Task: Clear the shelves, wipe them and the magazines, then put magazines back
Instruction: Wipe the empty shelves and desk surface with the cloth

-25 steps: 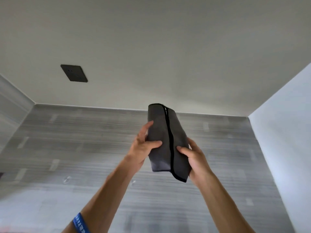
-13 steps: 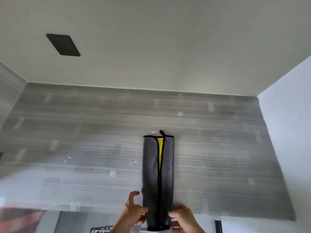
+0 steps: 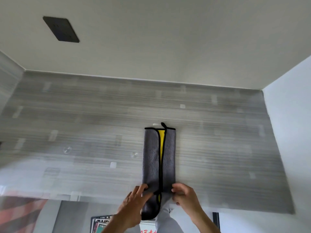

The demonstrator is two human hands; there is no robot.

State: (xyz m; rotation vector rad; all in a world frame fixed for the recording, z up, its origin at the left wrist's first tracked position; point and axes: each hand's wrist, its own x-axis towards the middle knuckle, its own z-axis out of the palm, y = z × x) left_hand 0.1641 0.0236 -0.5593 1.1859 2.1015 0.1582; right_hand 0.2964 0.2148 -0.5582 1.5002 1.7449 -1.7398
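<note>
Cloth being hung or taken at the wall; wiping step not in hand here.

Nearest: left hand and right hand at the cloth's bottom end, fingers curled and pinching the fabric on either side of its black-edged seam. The cloth hangs long and narrow, folded, grey with black binding and a yellow inner face showing, its top loop on a small wall hook. Below, magazines partly in view. Beyond: grey striped wall panel. Judgement: next move calls for either a light lift to free the loop, or letting go.
</note>
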